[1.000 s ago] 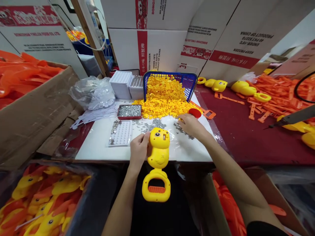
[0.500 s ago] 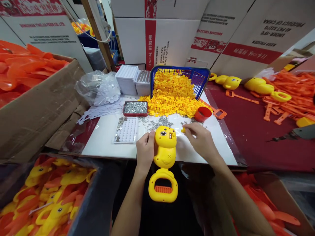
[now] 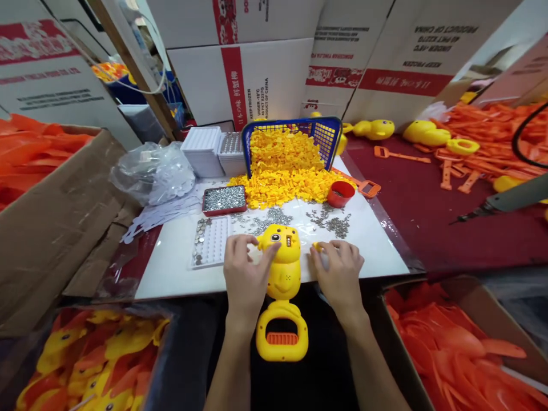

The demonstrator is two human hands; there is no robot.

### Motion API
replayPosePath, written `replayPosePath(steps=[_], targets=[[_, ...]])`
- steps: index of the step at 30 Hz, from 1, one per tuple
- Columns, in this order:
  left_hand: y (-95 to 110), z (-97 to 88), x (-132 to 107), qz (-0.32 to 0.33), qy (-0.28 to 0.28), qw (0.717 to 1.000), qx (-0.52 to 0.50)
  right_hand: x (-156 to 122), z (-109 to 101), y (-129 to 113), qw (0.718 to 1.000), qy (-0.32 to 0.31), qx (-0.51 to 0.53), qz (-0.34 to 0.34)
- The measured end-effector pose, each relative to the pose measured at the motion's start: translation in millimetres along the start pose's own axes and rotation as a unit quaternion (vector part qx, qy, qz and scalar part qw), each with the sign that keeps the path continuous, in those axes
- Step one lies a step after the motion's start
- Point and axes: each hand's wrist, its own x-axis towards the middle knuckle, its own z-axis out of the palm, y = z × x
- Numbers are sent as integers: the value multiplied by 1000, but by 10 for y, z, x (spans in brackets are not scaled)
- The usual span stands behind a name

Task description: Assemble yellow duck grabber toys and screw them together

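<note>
A yellow duck-shaped toy (image 3: 284, 277) with a ring handle lies face up at the table's front edge, its handle toward me. Several cells show in a small opening in its head. My left hand (image 3: 245, 273) grips the left side of the head, thumb across the front near the eye. To the right of the toy and apart from it, my right hand (image 3: 339, 275) pinches a small yellow plastic piece (image 3: 317, 246), mostly hidden by the fingers. Beyond the toy lie loose small screws (image 3: 278, 216) and a white tray (image 3: 210, 242) with button cells along its left side.
A blue basket (image 3: 336, 128) spills small yellow pieces (image 3: 282, 188) onto the white tabletop. Near it are a red tray of metal parts (image 3: 225, 200) and a red cup (image 3: 341, 194). A power screwdriver (image 3: 509, 200) juts in from the right. Boxes of orange parts (image 3: 458, 342) flank me.
My right hand has come back toward me with the small yellow piece. My left hand has shifted its grip, its thumb now over the toy's head. The view has turned slightly right.
</note>
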Motion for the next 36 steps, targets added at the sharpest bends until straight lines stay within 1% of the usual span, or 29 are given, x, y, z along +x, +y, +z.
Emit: replayPosePath(steps=[1,2,3,4,5,7,10,14,17,19,21,23,24,26,29,32,34,36], targets=[[22,9,-11,64,-9,998,23,2,-17,22,1000,-11,19,-19],[38,28,-25,112,-33,993,35,11,-31,51,998,-28,45,-40],[48,53,-43,143,-64,987,44,25,-42,84,994,-53,75,-60],[52,82,-67,160,-93,982,49,43,-51,123,988,-81,104,-76],[54,108,-95,162,-115,979,50,61,-60,165,982,-108,128,-86],[54,144,-168,146,-127,980,38,96,-80,251,971,-150,163,-95],[69,161,-301,132,-106,985,9,132,-134,349,955,-194,186,-122],[115,177,-445,154,-76,985,8,177,-219,388,938,-248,173,-166],[136,186,-479,160,-61,985,15,239,-239,393,933,-257,196,-161],[136,177,-474,151,-59,987,12,287,-238,388,932,-242,230,-144],[132,163,-467,138,-61,988,10,322,-250,354,931,-206,275,-120],[129,153,-467,130,-63,989,7,331,-288,272,923,-157,339,-97],[129,153,-472,131,-61,990,7,327,-315,214,914,-140,369,-96],[130,160,-484,140,-52,989,8,314,-374,80,898,-127,404,-118],[132,171,-497,158,-51,986,12,322,-424,-80,897,-132,386,-168],[129,166,-492,159,-63,985,10,369,-389,-75,897,-144,369,-197],[120,159,-486,153,-67,986,7,394,-329,27,885,-190,368,-212],[105,158,-485,155,-67,986,6,393,-266,153,858,-265,375,-229]])
